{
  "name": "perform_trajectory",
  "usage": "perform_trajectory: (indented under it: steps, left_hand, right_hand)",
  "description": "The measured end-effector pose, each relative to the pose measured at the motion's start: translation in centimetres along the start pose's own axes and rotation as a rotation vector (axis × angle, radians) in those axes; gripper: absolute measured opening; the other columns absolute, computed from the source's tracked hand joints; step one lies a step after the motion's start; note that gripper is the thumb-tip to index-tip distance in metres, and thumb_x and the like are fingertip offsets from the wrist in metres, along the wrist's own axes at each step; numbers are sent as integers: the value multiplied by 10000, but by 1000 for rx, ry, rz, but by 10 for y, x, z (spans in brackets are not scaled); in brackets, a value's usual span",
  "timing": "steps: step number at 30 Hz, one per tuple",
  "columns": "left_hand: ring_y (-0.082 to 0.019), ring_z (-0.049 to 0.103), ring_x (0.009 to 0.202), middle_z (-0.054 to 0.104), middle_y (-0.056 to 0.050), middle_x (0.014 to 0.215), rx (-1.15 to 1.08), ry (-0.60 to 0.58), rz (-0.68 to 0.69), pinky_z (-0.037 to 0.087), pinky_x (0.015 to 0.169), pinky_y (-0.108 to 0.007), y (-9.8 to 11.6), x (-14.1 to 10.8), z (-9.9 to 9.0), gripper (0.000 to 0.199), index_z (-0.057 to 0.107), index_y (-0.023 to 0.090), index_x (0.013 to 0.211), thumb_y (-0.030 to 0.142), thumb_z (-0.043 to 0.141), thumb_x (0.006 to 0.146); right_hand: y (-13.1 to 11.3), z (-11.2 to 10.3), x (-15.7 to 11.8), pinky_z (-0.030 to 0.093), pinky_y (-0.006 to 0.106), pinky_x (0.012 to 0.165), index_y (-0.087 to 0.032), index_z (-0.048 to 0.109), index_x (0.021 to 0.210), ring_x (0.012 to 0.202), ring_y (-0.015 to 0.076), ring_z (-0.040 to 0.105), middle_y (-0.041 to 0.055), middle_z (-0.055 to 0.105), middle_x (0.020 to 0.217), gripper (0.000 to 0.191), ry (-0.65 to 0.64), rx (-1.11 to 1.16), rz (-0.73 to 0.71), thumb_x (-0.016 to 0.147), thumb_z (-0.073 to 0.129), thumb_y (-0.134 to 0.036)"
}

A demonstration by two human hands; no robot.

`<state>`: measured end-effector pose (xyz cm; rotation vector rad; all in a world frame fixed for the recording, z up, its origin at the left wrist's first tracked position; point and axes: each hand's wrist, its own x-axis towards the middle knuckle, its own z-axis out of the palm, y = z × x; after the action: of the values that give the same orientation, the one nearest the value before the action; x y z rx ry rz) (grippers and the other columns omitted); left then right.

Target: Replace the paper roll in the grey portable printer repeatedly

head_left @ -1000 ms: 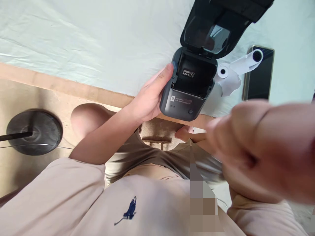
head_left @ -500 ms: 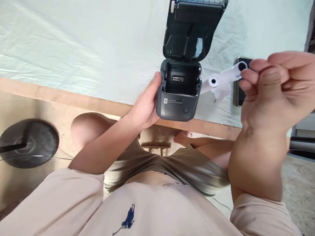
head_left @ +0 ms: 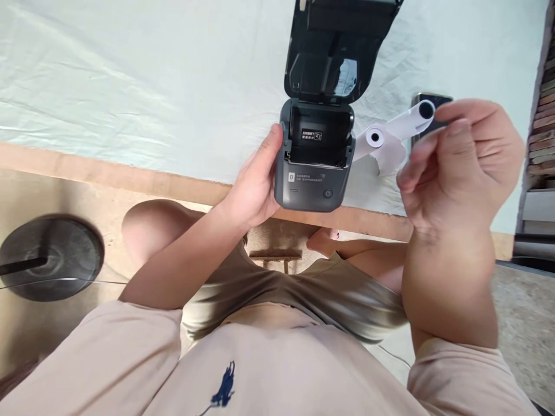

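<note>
A dark grey portable label printer (head_left: pixel 311 188) is in my left hand (head_left: pixel 258 185), its lid (head_left: pixel 333 58) swung up. The thumb lies along the printer's left side; the other fingers are hidden behind it. No roll shows in its paper bay (head_left: pixel 321 136). To its right, a small white paper roll (head_left: pixel 374 137) and a longer white paper tube (head_left: pixel 407 121) lie on the cloth with a torn strip of paper. My right hand (head_left: pixel 463 162) hovers by the tube's end, fingers loosely bent and apart, nothing visible in them. Whether the index fingertip touches the tube, I cannot tell.
A dark phone (head_left: pixel 433 104) lies behind the tube, partly covered by my right hand. Pale wrinkled cloth (head_left: pixel 151 86) covers the table, with a bare brown front edge (head_left: pixel 108 173). A round black stand base (head_left: pixel 65 260) is on the floor to the left. Stacked items (head_left: pixel 544 121) stand at far right.
My right hand has moved left, closer to the paper tube, and its fingers have loosened from a tighter curl. My left hand and the open printer have stayed nearly in place.
</note>
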<state>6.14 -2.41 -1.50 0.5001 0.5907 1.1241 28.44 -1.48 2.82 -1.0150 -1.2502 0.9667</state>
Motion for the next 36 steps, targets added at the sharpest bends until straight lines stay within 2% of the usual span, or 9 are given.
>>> perform_trajectory:
  steps: [1, 3, 6, 10, 18, 22, 27, 31, 36]
  left_hand:
    - [-278, 789, 1289, 846, -46, 1007, 23, 16, -14, 667, 1046, -336, 0, 1, -1, 570, 816, 197, 1128, 549, 369, 1163]
    - [-286, 785, 1306, 840, -34, 1009, 51, 39, -37, 667, 1054, -342, -1, 2, -1, 578, 807, 208, 1130, 560, 349, 1163]
    - [-275, 763, 1346, 846, -46, 1100, 11, -6, -34, 641, 1116, -335, 0, 3, 0, 497, 787, 197, 1105, 502, 399, 1163]
    - [-263, 735, 1386, 847, -53, 1141, -70, -51, -24, 611, 1178, -346, -2, 3, 0, 424, 754, 185, 1054, 454, 443, 1157]
    - [-297, 732, 1385, 804, -65, 1217, 61, -71, -42, 603, 1197, -463, -1, -1, 1, 281, 671, 178, 1173, 422, 542, 1124]
    - [-288, 727, 1343, 731, -42, 1168, 200, -19, 2, 581, 1189, -481, -5, -1, 0, 239, 591, 210, 1229, 379, 651, 1072]
    - [-283, 691, 1258, 637, -40, 1141, 542, 48, 58, 554, 1148, -488, -11, 1, 0, 303, 533, 220, 1267, 399, 653, 1053]
    - [-280, 690, 1207, 664, -51, 1130, 891, 93, 99, 537, 1088, -460, -5, -2, 6, 270, 499, 228, 1215, 430, 607, 1073]
    - [-343, 741, 1056, 715, -102, 998, 1510, 226, 81, 564, 958, -487, 17, -15, 23, 287, 558, 214, 1029, 491, 515, 1089]
  right_hand:
    - [1, 1, -3, 409, 102, 373, -237, 768, 998, 418, 18, 580, -131, 686, 614, 179, -28, -34, -59, 1008, 809, -411]
    - [1, 3, -12, 495, 121, 444, -217, 774, 1033, 496, 31, 639, -100, 695, 645, 226, -102, -121, -147, 1073, 730, -435]
    - [-5, 7, -29, 666, 191, 688, -235, 781, 1095, 760, 63, 768, -55, 790, 876, 148, -220, -184, -208, 1129, 637, -233]
    - [-14, 5, -46, 712, 264, 891, -227, 791, 1179, 997, 88, 811, -31, 820, 1060, 370, -330, -191, -241, 1107, 485, -32]
    - [-16, -10, -54, 699, 241, 892, -200, 771, 1177, 1073, 121, 832, -8, 848, 1115, 562, -353, -341, -387, 852, 486, 160]
    - [-21, -30, -94, 706, 247, 908, -226, 759, 1224, 1077, 127, 832, -6, 846, 1132, 596, -303, -413, -319, 866, 492, 167]
    - [-34, -79, -170, 724, 318, 903, -270, 748, 1259, 1097, 177, 827, 10, 832, 1117, 551, -297, -501, -131, 902, 534, 91]
    - [-52, -114, -222, 708, 260, 919, -269, 734, 1199, 995, 145, 837, -1, 831, 1010, 438, -175, -547, -52, 940, 560, 39]
    - [-62, -143, -274, 702, 328, 782, -290, 726, 1117, 928, 215, 844, 50, 825, 955, 194, 12, -671, 114, 1040, 594, -170]
